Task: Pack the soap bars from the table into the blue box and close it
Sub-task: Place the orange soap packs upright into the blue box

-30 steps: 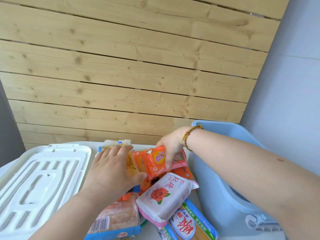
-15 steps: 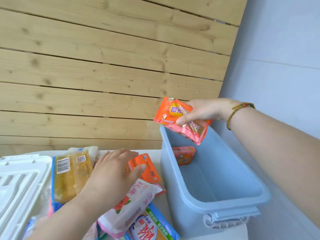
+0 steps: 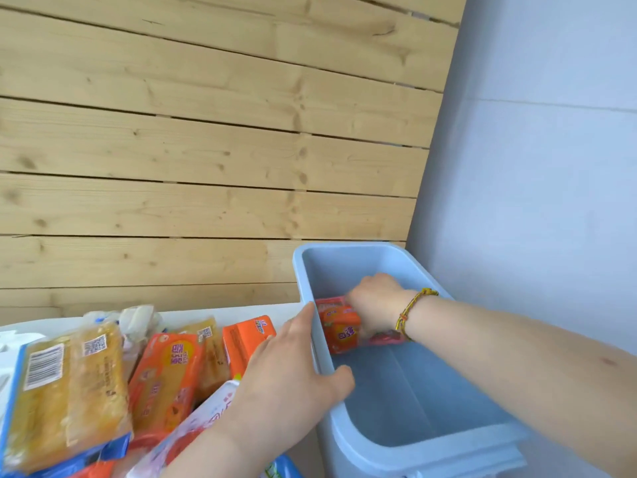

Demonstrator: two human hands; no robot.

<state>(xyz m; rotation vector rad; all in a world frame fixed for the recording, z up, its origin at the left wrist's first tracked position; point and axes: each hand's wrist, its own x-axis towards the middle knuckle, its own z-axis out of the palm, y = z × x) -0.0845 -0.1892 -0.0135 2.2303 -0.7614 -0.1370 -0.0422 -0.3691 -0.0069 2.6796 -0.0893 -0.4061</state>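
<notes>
The blue box [image 3: 431, 453] stands open at the right of the table. My right hand [image 3: 375, 301] is down inside it at the far end, gripping an orange soap pack [image 3: 341, 334] that lies against another pink-orange pack. My left hand [image 3: 289, 377] holds the box's left rim, thumb hooked inside, fingers along the outside wall. A heap of wrapped soap bars lies on the table at the left: a yellow bar in blue-edged wrap [image 3: 65, 391], an orange pack [image 3: 165, 377], an orange carton [image 3: 246, 339] and a white-pink pack [image 3: 203, 422] under my left forearm.
A wooden plank wall rises behind the table, with a pale grey wall at the right close to the box. A corner of the white lid [image 3: 8, 350] shows at the left edge. The white table edge [image 3: 220, 313] runs behind the heap.
My right hand has gone from above the box down into it with the orange pack. My left hand left the heap and took hold of the box's left rim.
</notes>
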